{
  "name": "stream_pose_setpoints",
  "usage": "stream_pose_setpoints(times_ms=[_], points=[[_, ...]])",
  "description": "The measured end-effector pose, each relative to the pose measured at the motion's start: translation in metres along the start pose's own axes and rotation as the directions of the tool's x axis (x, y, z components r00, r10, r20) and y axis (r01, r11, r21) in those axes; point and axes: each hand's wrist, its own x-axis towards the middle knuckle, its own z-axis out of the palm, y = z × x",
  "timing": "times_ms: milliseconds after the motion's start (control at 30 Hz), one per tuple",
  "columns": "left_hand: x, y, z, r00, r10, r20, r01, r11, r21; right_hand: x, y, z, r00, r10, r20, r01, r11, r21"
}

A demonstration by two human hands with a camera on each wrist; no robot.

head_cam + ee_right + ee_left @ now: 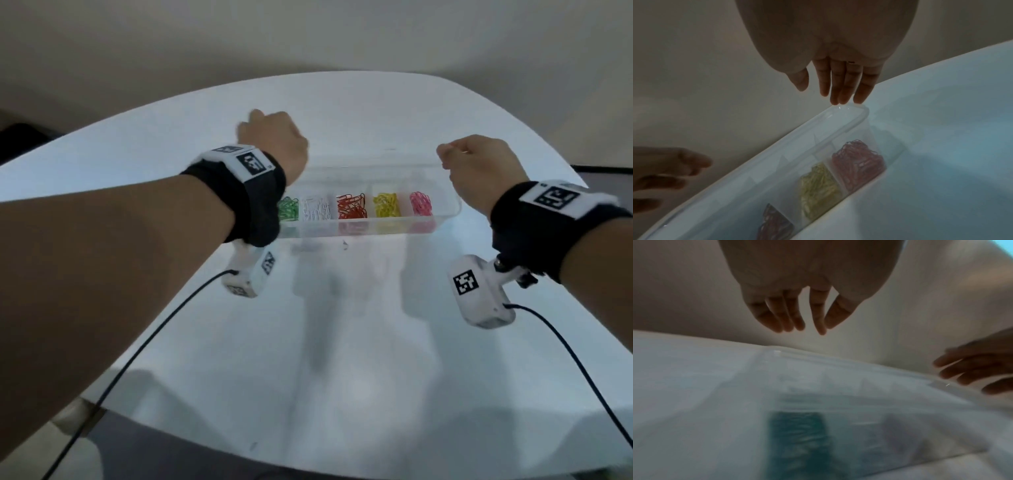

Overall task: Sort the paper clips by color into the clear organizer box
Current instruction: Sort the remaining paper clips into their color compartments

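We see the box (442, 219) mid-frame on the tabletop (342, 342), clips (351, 207) sorted inside. Our left hand (274, 140) and right hand (476, 164) hover above its lid (838, 118), fingers relaxed, grasping nothing.

head view bright, edges bowed; wrist views dim, blurred (left worst)

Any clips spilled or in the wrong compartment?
Nothing stands out. Green, white, red, yellow and pink clips each fill their own compartment of the organizer box; none visibly spilled.
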Motion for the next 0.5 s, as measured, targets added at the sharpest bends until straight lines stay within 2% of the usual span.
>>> stream_pose_setpoints(times_ms=[33,100,167,233,300,400,500], points=[[0.005,-0.013,0.000,0.998,-0.054,-0.037,0.056,0.996,0.069,0.005,-0.002,0.002,1.000,-0.005,-0.011,0.005,1.000,-0.028],[0.012,-0.034,0.001,0.988,-0.151,0.006,0.150,0.984,0.100,0.015,-0.008,0.004,0.999,0.009,-0.034,-0.012,0.996,-0.090],[0.017,-0.050,0.007,0.970,-0.212,0.122,0.214,0.977,-0.004,0.026,-0.009,0.007,0.997,0.070,-0.039,-0.075,0.984,-0.159],[0.021,-0.059,0.012,0.956,-0.225,0.188,0.255,0.954,-0.158,0.034,-0.006,0.007,0.988,0.153,-0.013,-0.153,0.970,-0.187],[0.022,-0.061,0.013,0.954,-0.218,0.205,0.264,0.936,-0.233,0.037,-0.002,0.005,0.981,0.189,0.045,-0.176,0.963,-0.204],[0.023,-0.061,0.012,0.968,-0.179,0.178,0.223,0.937,-0.268,0.039,0.006,0.007,0.981,0.170,0.098,-0.153,0.975,-0.162],[0.019,-0.062,0.005,0.988,-0.142,0.061,0.154,0.929,-0.335,0.031,0.011,0.008,0.982,0.182,0.046,-0.185,0.979,0.080]])
